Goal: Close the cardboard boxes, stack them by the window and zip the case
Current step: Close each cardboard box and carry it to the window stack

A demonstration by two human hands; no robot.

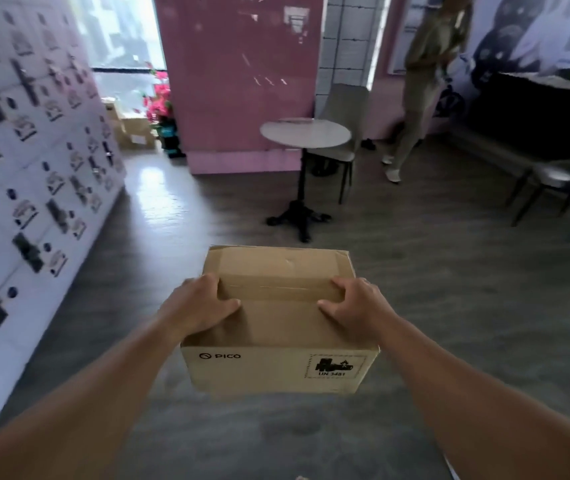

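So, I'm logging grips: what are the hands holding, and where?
Both hands, left and right, hold the closed PICO cardboard box by its top side edges, fingers curled over the flaps.

Count of items in view:

Brown cardboard boxes, closed: one held box printed PICO (278, 327) at 6 o'clock. At least two more stacked brown cardboard boxes (131, 128) at 11 o'clock by the window; exact number cannot be told.

Hands: two, left hand (197, 306) and right hand (358, 303).

Round white pedestal tables (305, 132): one, at 12 o'clock.

Grey chairs: two, one (340, 116) behind the table, one (553, 181) at 2 o'clock.

Pink flower arrangements (160, 98): one.

Other persons (425, 81): one, at 1 o'clock.
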